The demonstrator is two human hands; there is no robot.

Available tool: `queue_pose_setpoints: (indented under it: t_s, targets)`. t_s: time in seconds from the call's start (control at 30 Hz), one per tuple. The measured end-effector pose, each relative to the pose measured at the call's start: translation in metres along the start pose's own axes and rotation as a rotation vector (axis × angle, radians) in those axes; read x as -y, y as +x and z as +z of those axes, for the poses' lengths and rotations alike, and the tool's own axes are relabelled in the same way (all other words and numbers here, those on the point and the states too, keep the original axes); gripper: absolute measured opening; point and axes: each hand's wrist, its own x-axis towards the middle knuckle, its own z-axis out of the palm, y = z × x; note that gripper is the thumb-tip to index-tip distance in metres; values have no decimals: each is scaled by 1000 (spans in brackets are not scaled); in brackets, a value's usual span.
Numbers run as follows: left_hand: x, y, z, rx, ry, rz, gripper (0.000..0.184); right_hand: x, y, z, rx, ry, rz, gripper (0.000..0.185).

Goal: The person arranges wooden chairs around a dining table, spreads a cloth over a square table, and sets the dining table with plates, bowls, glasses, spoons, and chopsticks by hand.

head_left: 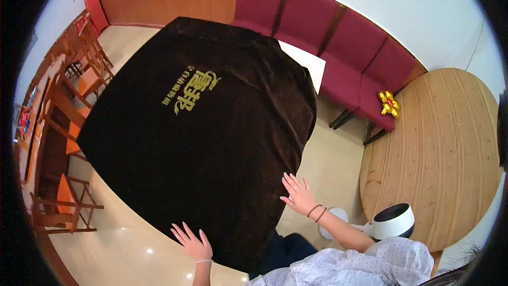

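Observation:
A large dark brown velvety cloth (211, 143) with gold lettering is spread over a table, with creases along its right side. My left hand (194, 243) lies at the cloth's near edge, fingers spread and holding nothing. At the cloth's right edge is my right hand (299, 195), its fingers stretched out and empty, with dark bands on the wrist. A white corner of the tabletop (307, 62) shows past the far right side of the cloth.
Maroon padded seats (344, 79) line the back wall, with a gold bow (389, 104) on one. A round wooden tabletop (434, 159) leans at the right, near a white round device (392, 228). Wooden chairs (67, 196) with orange seats stand left.

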Motion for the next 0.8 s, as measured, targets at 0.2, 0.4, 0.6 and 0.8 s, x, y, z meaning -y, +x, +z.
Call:
queue_pose_setpoints:
  t_s: [0.2, 0.4, 0.6, 0.8]
  targets:
    - [-14, 0, 0, 55, 145, -110, 56, -47, 35, -35, -9, 73, -141, 34]
    - [-115, 19, 21, -47, 31, -449, 47, -182, 140, -79, -419, 508, 87, 20]
    - [-319, 90, 38, -329, -308, -64, 49, -321, 303, -81, -376, 525, 360, 31]
    - [-522, 212, 32, -194, -463, 347, 51, -360, 382, -63, 283, 1303, 187, 38]
